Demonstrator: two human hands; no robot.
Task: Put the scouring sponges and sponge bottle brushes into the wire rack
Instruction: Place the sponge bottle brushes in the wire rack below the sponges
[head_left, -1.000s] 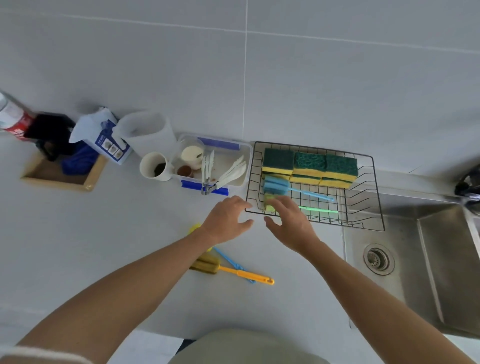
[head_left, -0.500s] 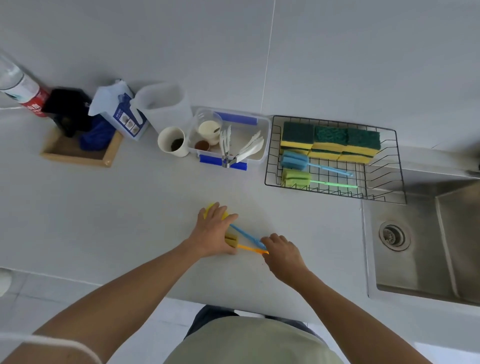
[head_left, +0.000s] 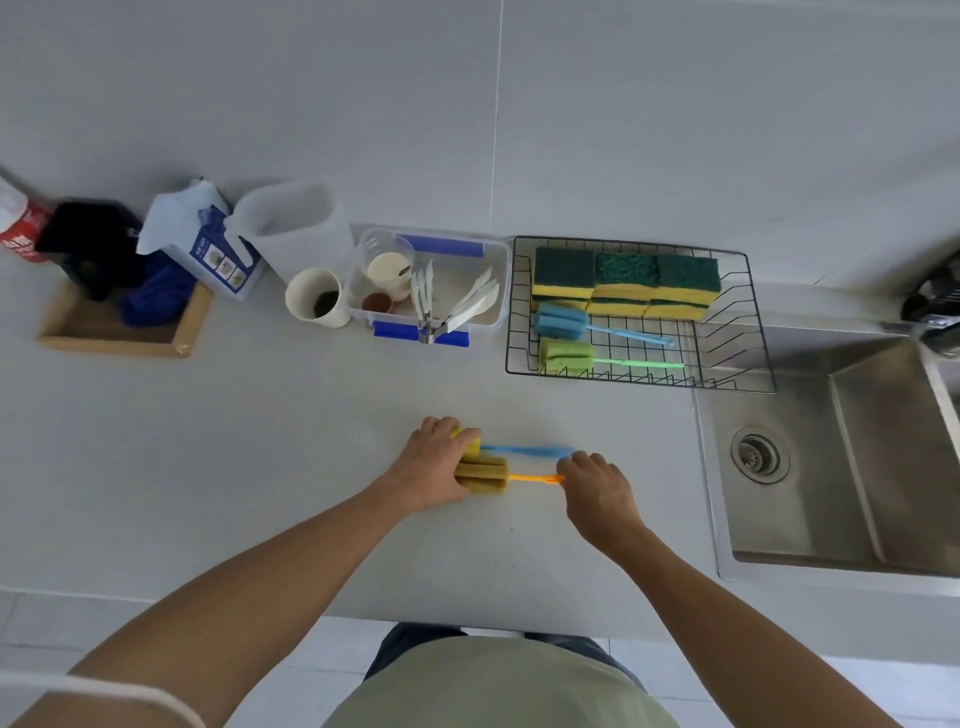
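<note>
Head view: on the counter (head_left: 260, 441) short of the wire rack (head_left: 758, 312), left hand (head_left: 434, 465) clasps two brushes' (head_left: 480, 473) soft, light sponge heads; right hand (head_left: 597, 486) pinches their thin, likely bendy handles.

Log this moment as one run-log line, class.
left hand: on two brush heads | right hand: at handle ends | wire rack: sponges, two brushes | counter: two brushes left

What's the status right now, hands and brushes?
Left hand on sponge heads, right hand at handle ends of two brushes on counter. Wire rack holds sponges, two brushes. Path clear.
</note>
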